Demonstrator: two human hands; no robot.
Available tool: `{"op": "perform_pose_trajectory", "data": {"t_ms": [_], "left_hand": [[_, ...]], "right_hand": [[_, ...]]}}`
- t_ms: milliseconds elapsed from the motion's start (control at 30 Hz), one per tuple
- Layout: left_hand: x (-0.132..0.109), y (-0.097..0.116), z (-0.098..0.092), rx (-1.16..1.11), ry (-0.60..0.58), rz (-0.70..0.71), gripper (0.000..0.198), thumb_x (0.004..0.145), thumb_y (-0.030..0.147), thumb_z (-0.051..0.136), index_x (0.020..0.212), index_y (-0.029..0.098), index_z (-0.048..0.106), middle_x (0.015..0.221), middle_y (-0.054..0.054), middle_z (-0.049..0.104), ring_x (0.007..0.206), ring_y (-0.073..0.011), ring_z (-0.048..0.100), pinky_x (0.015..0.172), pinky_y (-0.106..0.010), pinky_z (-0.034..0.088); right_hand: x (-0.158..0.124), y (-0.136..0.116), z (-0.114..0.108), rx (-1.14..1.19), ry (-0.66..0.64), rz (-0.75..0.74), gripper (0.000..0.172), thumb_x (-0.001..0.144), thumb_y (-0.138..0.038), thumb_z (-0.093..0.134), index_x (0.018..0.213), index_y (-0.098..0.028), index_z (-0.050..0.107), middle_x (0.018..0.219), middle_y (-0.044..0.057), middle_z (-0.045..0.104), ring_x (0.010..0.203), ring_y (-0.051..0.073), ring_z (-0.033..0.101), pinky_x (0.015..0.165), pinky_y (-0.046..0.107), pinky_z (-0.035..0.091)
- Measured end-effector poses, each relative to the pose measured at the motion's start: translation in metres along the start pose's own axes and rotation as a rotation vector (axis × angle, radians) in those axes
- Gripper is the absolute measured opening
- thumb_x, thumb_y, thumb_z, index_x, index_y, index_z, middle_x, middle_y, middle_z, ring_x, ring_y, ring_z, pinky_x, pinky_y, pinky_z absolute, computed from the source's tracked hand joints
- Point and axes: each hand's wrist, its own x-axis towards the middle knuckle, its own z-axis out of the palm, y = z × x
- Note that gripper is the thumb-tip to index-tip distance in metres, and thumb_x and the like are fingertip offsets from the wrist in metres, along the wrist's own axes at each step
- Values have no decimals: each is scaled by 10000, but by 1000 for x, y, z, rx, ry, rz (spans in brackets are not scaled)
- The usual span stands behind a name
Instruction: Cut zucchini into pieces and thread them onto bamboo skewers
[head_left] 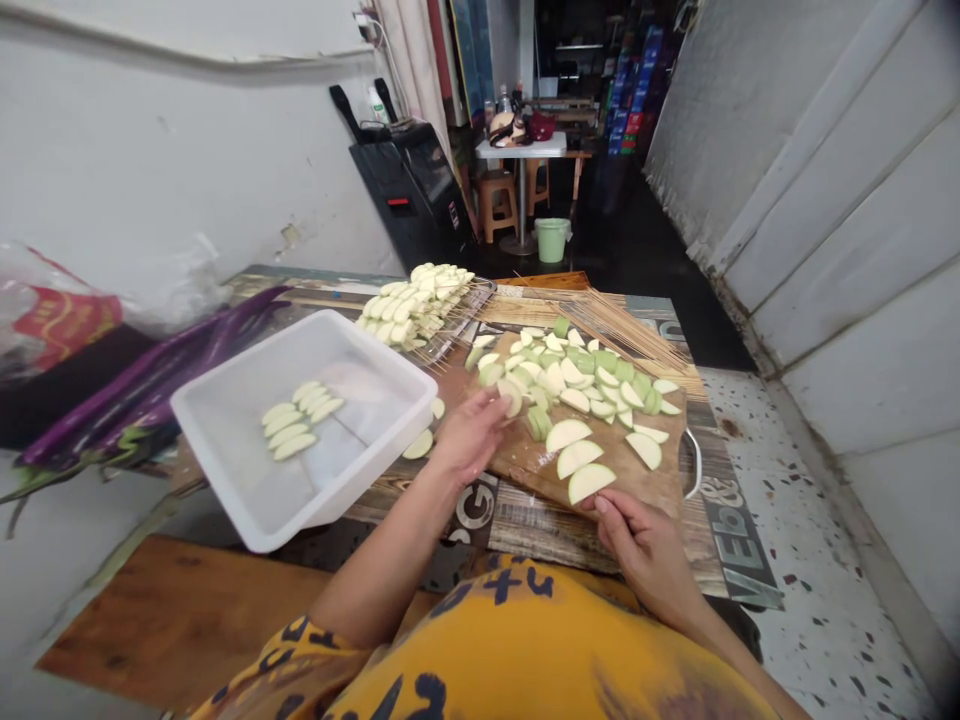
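Observation:
Three half-round pale green slices (579,459) sit in a row on a skewer, most of which is hidden; my right hand (637,535) pinches its near end over the front of the wooden cutting board (525,465). My left hand (474,437) has its thumb and fingers closed on a pale slice (510,397) at the board's left side. Beyond both hands, many cut slices (577,372) are heaped on the board. To the left, a white plastic tub (225,480) holds two short rows of skewered slices (300,420).
Loaded skewers (420,305) are piled on a tray at the back. Bare skewers (630,325) lie behind the board. Purple eggplants (150,385) lie left of the tub. A metal handle (694,465) sticks out at the board's right. Farther off stand a small table (525,150) and green bucket (553,240).

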Motion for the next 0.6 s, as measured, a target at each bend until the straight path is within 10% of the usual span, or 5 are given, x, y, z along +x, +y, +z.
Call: {"op": "perform_pose_trajectory", "data": {"t_ms": [200,600], "left_hand": [[3,-4,-2,480,239,340,243,628,259,753,816,158,637,676,26,628,595,-88,570,585,-188,441],[-3,0,12,-110,77,-122,234,726,40,618,923,137,540,867,-84,698,841,-211,691,818,-377,547]], "right_hand": [[0,0,-1,-29,2,-16,296,913,-378,433,863,-150,616,512,-43,429,461,107,393,441,231,314],[-4,3,-3,-57,-74,-42,276,925,-358,422,860,-166,609,534,-42,435,476,106,402,465,229,322]]}}
